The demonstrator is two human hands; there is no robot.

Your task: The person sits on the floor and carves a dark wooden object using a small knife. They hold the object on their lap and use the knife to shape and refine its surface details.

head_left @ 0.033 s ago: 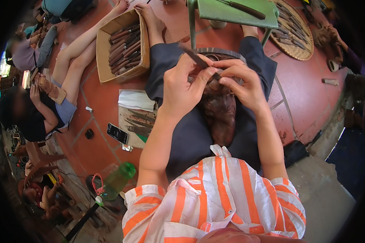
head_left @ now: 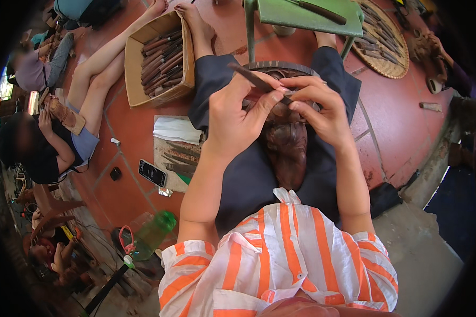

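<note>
Both my hands meet above my lap around a thin, dark, flat strip (head_left: pixel 255 79), whose kind I cannot make out. Its far end tapers and sticks out up and to the left. My left hand (head_left: pixel 234 119) is closed on it, pinching it between thumb and fingers. At the strip's lower right end, my right hand (head_left: pixel 325 108) has thumb and fingers bent in a pinch. Under my hands, a dark brown carved wooden piece (head_left: pixel 285 150) rests between my thighs, its upper part hidden by my fingers. A ridged round rim (head_left: pixel 283 65) shows just beyond.
A cardboard box (head_left: pixel 134 79) of wooden-handled tools stands front left. Beside my left arm lie a mat (head_left: pixel 161 145) with dark strips, a white cloth (head_left: pixel 177 129) and a phone (head_left: pixel 152 173). Ahead are a green bench (head_left: pixel 307 22) and a woven tray (head_left: pixel 360 57). Another person (head_left: pixel 42 142) sits left.
My left hand and the strip have shifted slightly left and down. The grip looks the same, and the things around have stayed put.
</note>
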